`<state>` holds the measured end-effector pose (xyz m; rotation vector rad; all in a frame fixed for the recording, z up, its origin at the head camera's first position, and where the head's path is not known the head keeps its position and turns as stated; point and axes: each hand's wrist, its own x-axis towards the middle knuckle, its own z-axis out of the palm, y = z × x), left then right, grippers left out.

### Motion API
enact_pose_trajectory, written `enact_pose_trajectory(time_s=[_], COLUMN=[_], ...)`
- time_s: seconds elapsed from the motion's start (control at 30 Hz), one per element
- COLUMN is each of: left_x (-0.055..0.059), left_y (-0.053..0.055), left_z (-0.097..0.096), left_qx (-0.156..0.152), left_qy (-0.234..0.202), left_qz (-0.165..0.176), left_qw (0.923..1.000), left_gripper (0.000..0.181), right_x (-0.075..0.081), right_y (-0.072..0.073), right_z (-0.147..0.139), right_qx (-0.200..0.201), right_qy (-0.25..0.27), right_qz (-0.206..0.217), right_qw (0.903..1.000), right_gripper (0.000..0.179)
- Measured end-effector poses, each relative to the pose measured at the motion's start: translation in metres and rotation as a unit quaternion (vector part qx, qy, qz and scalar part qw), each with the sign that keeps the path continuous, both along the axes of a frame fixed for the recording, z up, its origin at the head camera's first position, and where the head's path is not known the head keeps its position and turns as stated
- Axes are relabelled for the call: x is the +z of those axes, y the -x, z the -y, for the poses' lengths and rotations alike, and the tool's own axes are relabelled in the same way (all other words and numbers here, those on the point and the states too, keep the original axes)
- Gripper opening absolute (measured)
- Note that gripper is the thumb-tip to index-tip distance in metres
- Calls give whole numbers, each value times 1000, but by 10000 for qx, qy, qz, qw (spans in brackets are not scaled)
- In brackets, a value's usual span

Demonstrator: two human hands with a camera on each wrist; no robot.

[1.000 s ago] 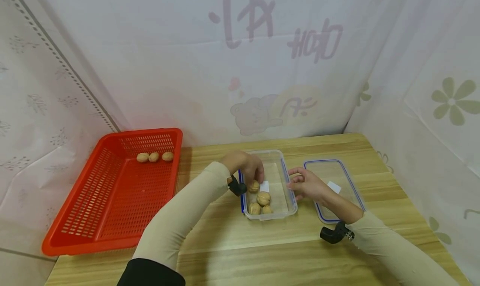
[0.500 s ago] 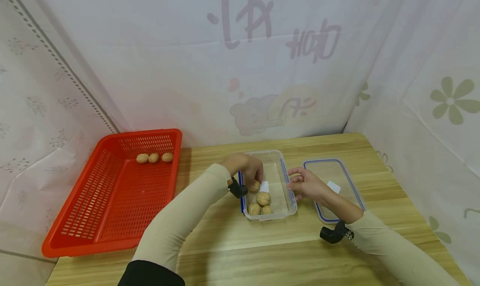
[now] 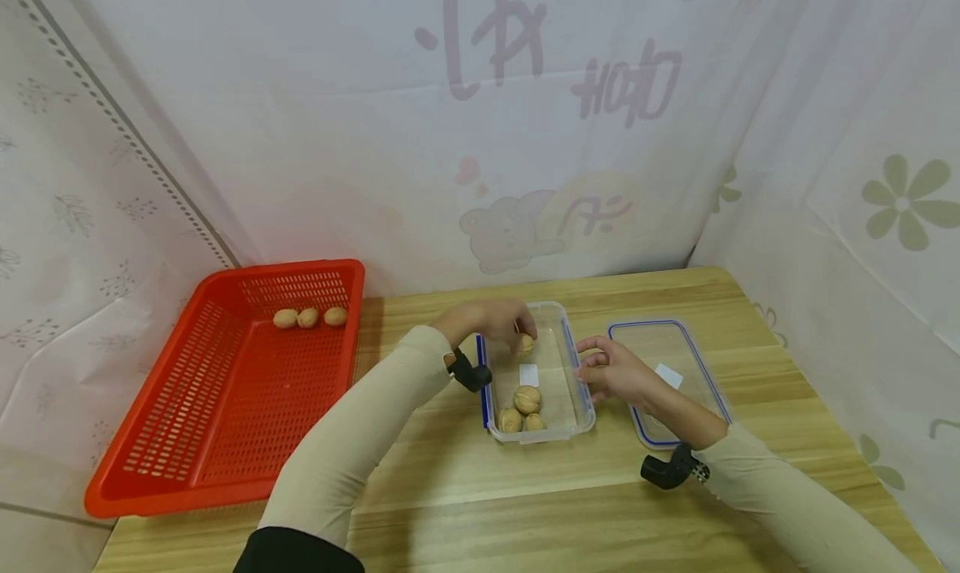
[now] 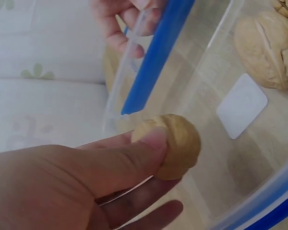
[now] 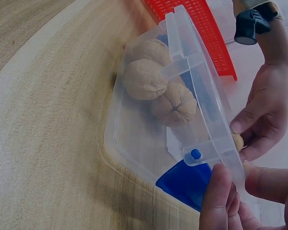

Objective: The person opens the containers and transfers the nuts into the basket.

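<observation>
In the head view my left hand (image 3: 504,321) is over the far part of a clear plastic food container (image 3: 557,429). It pinches a walnut (image 4: 175,146) between thumb and fingers, plain in the left wrist view. Several walnuts lie about: three, including a large walnut (image 3: 527,399), sit in the container's near end. A white label (image 3: 528,375) is on its floor. My right hand (image 3: 615,371) holds the container's right side, thumb and fingers around the side wall by the blue latch (image 5: 185,184) in the right wrist view.
A red perforated basket (image 3: 255,406) stands at the left, with three walnuts (image 3: 307,317) along its far side. The container's clear lid (image 3: 693,348), blue-edged, lies to the right beneath my right forearm. A printed curtain (image 3: 360,139) hangs behind the wooden table (image 3: 525,506).
My left hand has moved the walnut from beside the white label toward the container's far end. My right hand has stayed at the container's side.
</observation>
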<state>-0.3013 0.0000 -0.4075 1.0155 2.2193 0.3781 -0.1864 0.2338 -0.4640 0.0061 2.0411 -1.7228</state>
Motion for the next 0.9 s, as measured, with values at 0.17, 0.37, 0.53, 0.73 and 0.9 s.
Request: enact_pose_trajectory(time_s=[0.17, 0.37, 0.53, 0.73, 0.9], left_x=[7, 14, 20, 27, 33], left_y=[0, 0, -1, -3, -2], left_z=[4, 11, 15, 20, 30], left_qx=[196, 391, 518, 541, 646], left_qy=[-338, -647, -865, -1216, -1541], left_qz=[189, 131, 149, 106, 44], left_qw=[9991, 9971, 9948, 9911, 9859], left_gripper=[41, 40, 39, 37, 36], right_x=[1, 1, 1, 0, 2], right_y=[-1, -1, -2, -3, -3], right_z=[0, 1, 1, 2, 1], right_qx=[23, -7, 0, 9, -19], right_qy=[24, 8, 12, 39, 39], right_qz=[-3, 2, 1, 4, -4], right_qw=[10000, 10000, 10000, 10000, 10000], right_gripper=[48, 48, 48, 48, 48])
